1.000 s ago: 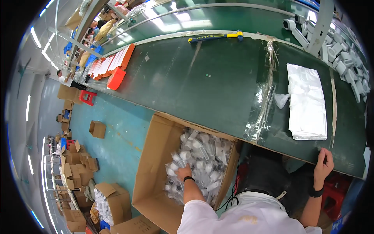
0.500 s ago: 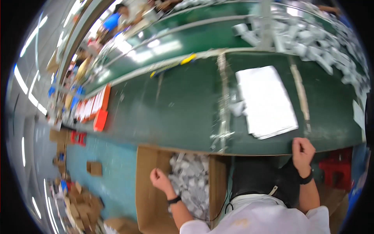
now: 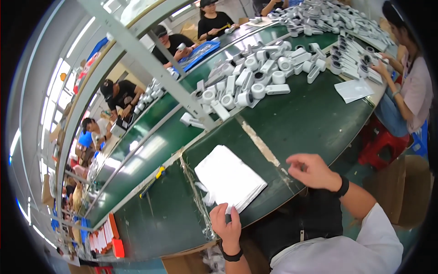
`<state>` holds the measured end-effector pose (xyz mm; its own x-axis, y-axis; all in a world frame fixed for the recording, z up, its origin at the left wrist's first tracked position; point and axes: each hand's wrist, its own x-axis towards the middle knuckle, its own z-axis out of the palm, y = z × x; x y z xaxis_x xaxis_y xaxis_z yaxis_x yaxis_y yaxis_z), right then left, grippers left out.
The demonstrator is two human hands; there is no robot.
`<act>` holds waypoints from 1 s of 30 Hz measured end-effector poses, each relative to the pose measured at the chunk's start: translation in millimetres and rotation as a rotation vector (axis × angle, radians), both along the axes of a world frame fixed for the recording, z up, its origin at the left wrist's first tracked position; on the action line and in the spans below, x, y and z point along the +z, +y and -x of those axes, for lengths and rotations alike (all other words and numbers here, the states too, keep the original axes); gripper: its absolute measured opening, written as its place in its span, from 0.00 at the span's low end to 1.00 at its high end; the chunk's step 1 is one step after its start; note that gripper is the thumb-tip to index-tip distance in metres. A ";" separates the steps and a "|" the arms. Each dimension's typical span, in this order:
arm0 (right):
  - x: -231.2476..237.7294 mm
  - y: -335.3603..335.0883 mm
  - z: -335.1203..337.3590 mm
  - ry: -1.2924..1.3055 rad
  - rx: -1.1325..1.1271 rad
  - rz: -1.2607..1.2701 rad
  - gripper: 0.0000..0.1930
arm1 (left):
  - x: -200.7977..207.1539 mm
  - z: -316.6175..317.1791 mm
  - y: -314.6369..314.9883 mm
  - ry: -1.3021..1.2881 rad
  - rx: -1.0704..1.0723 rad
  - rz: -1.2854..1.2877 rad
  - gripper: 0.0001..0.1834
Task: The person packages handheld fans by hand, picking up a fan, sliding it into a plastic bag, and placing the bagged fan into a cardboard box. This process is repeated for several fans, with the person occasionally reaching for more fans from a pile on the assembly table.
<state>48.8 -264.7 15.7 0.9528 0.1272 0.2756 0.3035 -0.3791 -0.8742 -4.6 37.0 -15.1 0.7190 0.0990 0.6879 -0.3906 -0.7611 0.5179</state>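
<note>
A stack of flat white sheets or bags (image 3: 230, 178) lies on the green worktable (image 3: 315, 123) in front of me. My left hand (image 3: 226, 224) is at the stack's near corner, fingers bent and thumb apart; whether it touches the stack I cannot tell. Over the table's front edge, right of the stack, my right hand (image 3: 315, 171) is open and holds nothing, its fingers loosely curved. A crumpled clear plastic piece (image 3: 207, 196) sits by the stack's left side.
White-and-grey handheld devices (image 3: 255, 77) are heaped beyond a metal post (image 3: 182, 96). A yellow-and-black tool (image 3: 153, 181) and orange boxes (image 3: 106, 237) lie to the left. At right, a co-worker (image 3: 410, 86) sits on a red stool (image 3: 381, 144), near a cardboard box (image 3: 392, 192).
My view has swung to the right. The left hand has gone from above the cardboard box to the stack's corner. My right hand, earlier closed, has opened and risen over the table edge.
</note>
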 end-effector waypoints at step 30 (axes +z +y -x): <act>-34.3 -50.6 -234.6 0.015 -0.341 0.896 0.17 | -27.5 -9.7 -12.9 0.089 0.141 -0.254 0.12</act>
